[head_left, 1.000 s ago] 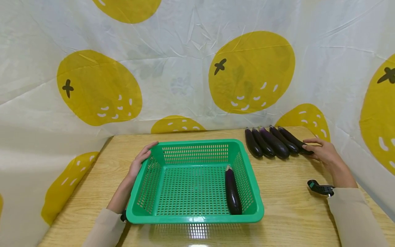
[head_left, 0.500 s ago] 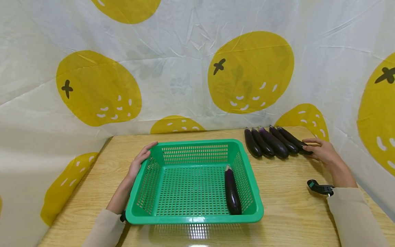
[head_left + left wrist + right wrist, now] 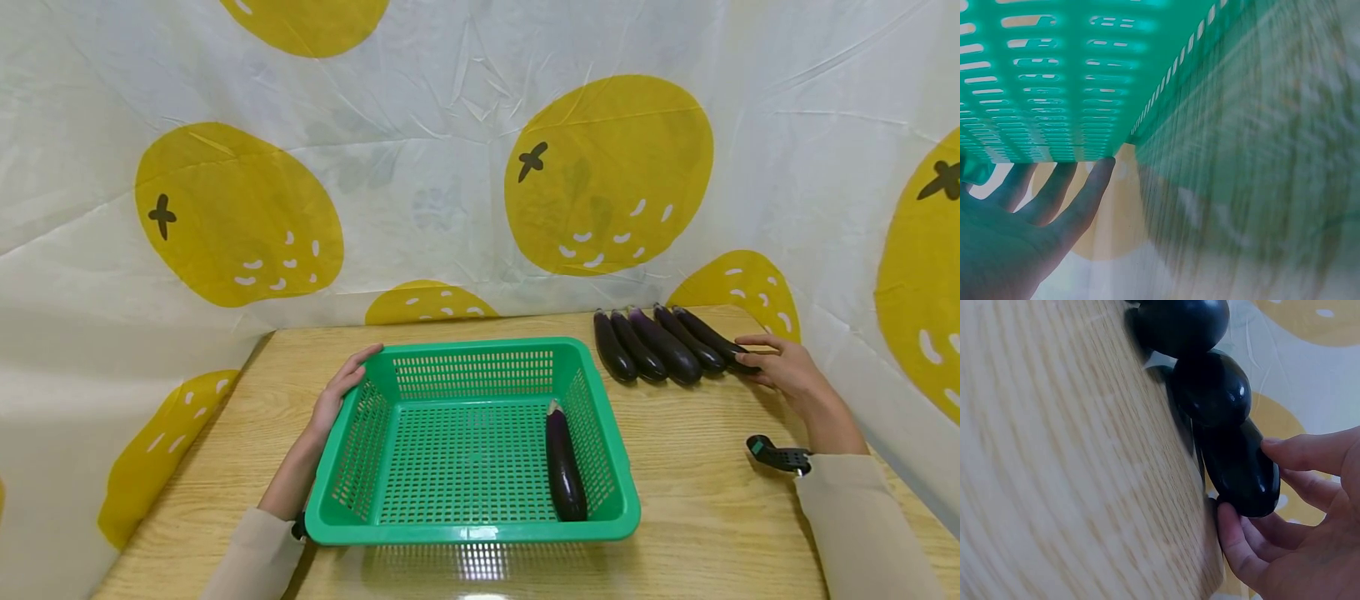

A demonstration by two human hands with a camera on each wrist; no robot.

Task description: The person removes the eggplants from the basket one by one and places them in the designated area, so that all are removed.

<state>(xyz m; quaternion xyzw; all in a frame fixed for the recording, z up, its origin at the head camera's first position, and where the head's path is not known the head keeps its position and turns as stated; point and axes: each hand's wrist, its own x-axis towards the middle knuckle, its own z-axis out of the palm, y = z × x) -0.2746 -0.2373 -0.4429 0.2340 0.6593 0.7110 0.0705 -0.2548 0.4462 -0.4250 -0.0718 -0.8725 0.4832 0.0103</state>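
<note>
My right hand (image 3: 787,375) holds the rounded lower end of the rightmost dark purple eggplant (image 3: 712,337). In the right wrist view, the thumb lies along one side of that eggplant (image 3: 1244,475) while the fingertips reach around its underside. Several more eggplants (image 3: 663,346) lie side by side to its left, stem ends away from me. My left hand (image 3: 343,390) rests against the left side of a green plastic basket (image 3: 472,532), near its far left corner. In the left wrist view, its fingers (image 3: 1088,200) extend straight along the outer wall. One eggplant (image 3: 566,467) lies inside the basket, along its right side.
The wood-grain table (image 3: 697,508) carries the basket at its front middle and the eggplant row at its back right. A white cloth (image 3: 427,183) with large yellow fruit prints hangs behind and around the sides. The right wrist wears a black camera mount (image 3: 780,458).
</note>
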